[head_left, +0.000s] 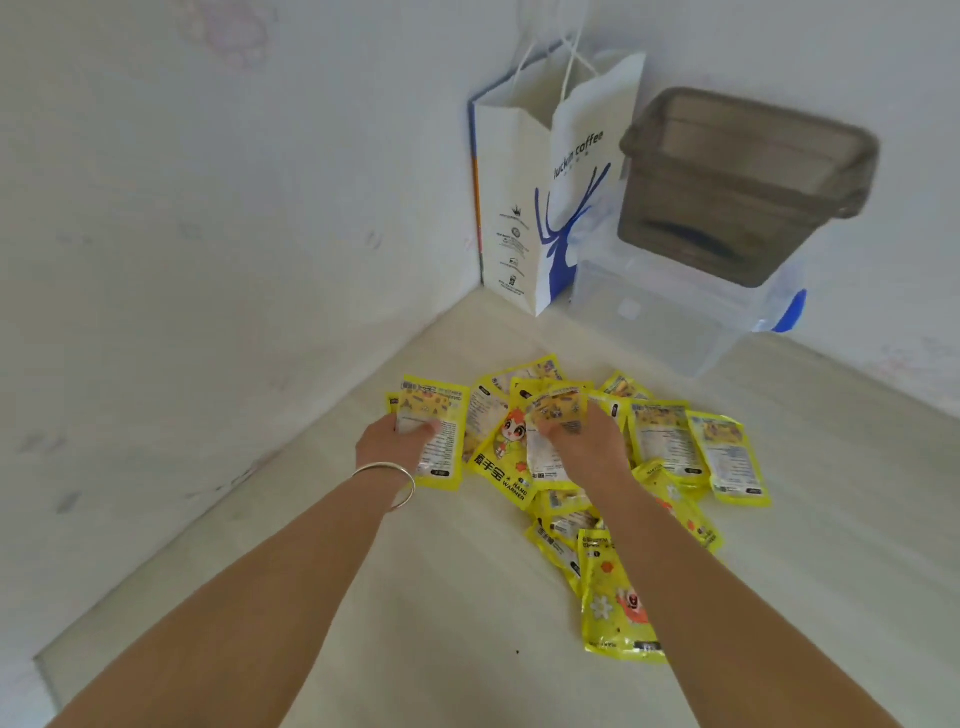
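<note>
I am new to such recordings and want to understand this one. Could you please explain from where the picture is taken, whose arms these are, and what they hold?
There is no machine here. A person wears one camera on the head, and it looks forward and down, so you see the person's own bare arms. The left hand, with a silver bracelet on its wrist, grips one yellow hand warmer packet. The right hand grips a second packet. Many more such packets lie in a loose pile on a pale surface. In the corner behind them stands a white and blue Luckin Coffee paper bag. Beside the bag, a grey plastic box sits on a clear plastic box.
</note>
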